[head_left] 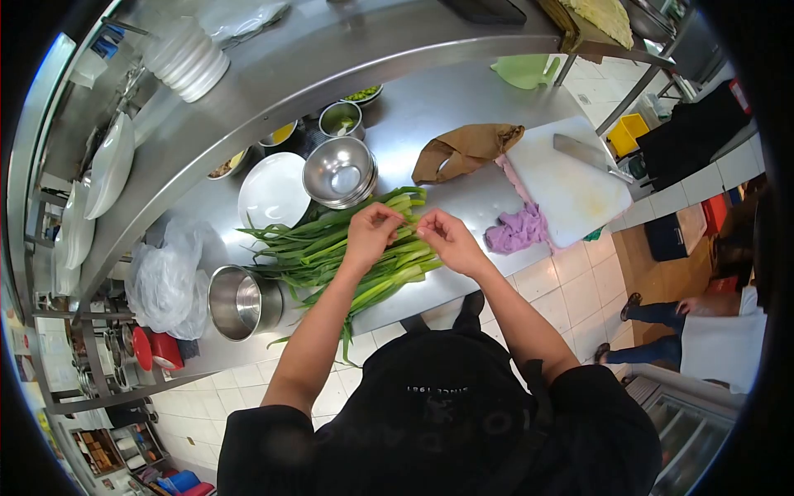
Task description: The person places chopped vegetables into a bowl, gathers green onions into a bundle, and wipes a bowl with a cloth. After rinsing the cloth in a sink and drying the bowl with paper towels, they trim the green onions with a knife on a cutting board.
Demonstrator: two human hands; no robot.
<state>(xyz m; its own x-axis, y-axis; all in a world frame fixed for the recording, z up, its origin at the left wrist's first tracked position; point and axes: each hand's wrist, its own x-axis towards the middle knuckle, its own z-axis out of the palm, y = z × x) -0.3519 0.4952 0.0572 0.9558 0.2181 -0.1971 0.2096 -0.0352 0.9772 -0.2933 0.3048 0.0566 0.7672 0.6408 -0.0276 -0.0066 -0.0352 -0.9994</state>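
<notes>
A large heap of green onions (331, 241) lies across the steel counter in front of me, leaves to the left and pale stalks to the right. Over the stalks, my left hand (374, 231) is closed in a pinch. Close to it on the right, my right hand (447, 238) pinches too, fingertips near the left ones. Whatever is between the fingers is too small to make out. Just behind the heap stand stacked steel bowls (339, 169) and a white plate (271, 192). A steel pot (245, 302) sits left of the leaves.
To the right are a white cutting board (571, 186) with a cleaver (589, 155) on it, a purple cloth (519, 230) and a brown paper bag (463, 152). A clear plastic bag (169, 273) lies left. A steel shelf (331, 70) overhangs the back. Another person (711, 339) is at right.
</notes>
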